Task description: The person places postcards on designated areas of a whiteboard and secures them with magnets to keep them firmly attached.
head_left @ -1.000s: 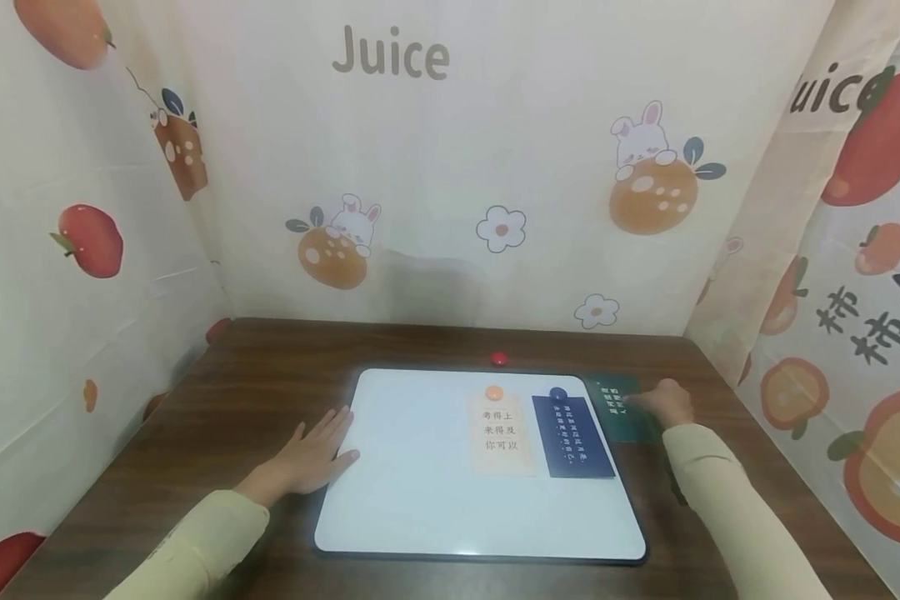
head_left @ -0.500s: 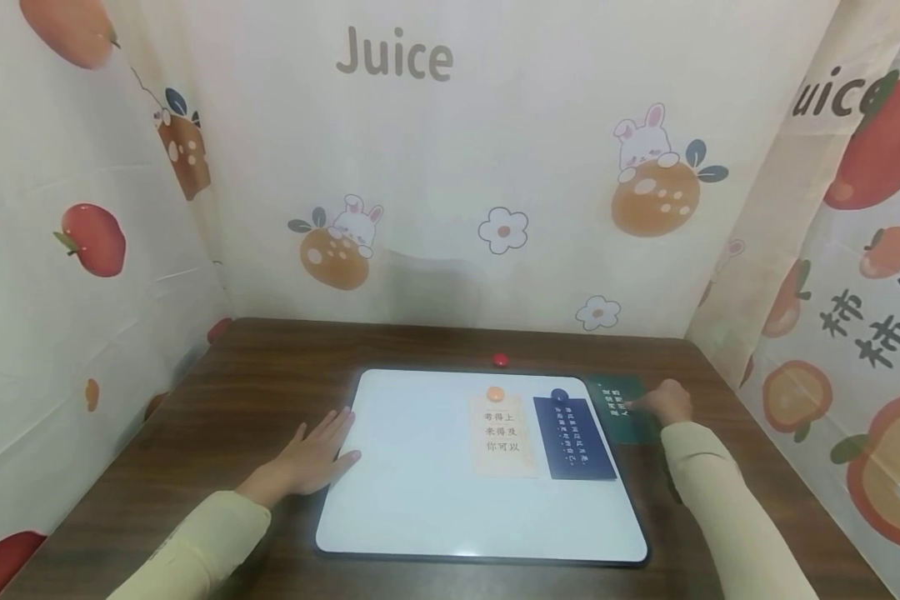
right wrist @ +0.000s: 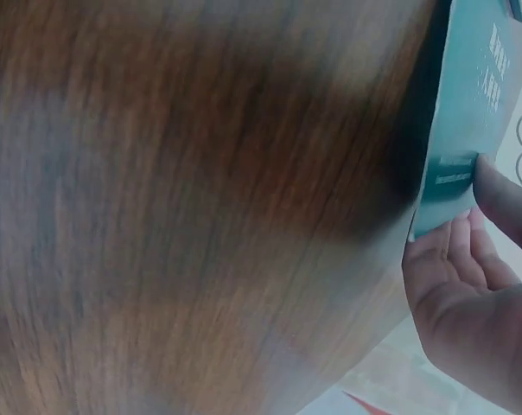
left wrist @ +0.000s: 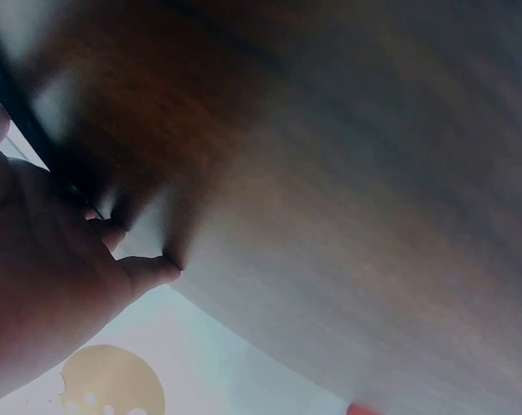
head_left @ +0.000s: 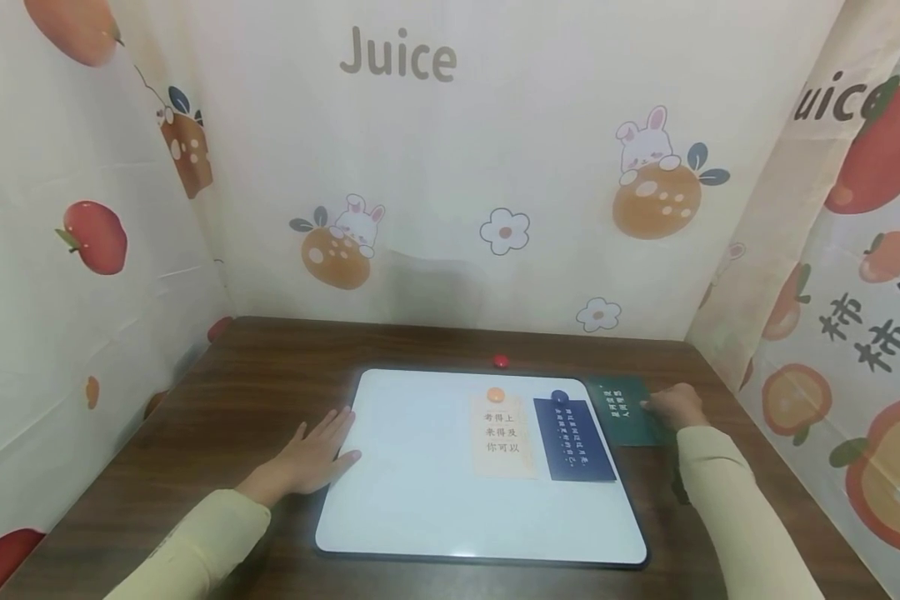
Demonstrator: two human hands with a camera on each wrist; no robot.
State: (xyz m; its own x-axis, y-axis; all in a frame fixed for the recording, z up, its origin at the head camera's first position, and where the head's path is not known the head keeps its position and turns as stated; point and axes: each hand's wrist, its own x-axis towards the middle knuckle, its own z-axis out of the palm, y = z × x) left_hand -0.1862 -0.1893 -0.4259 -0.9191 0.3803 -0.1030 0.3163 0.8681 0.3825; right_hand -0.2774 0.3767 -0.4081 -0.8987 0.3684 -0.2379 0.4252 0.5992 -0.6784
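Note:
A whiteboard (head_left: 412, 500) with a dark frame lies flat on the wooden table. Across its left edge rests my left hand (head_left: 307, 454), fingers spread and straight. To the right of the board is a green card (head_left: 626, 421) with white writing. My right hand (head_left: 677, 406) pinches this card at its right edge; the right wrist view shows the thumb (right wrist: 503, 194) on its face and the other fingers at the edge beneath. On the board, a cream card (head_left: 502, 462) has an orange round magnet (head_left: 496, 395) at its top, and a navy card (head_left: 576, 442) has a dark blue magnet (head_left: 560, 397).
A red round magnet (head_left: 501, 361) lies on the table (head_left: 292, 346) behind the board. Something small and dark (head_left: 678, 490) shows beside the right sleeve. Printed cloth walls (head_left: 435, 167) stand at the back and on both sides.
My right hand has shifted slightly right, from over the green card to its right edge, baring more of the card. My left hand stays put.

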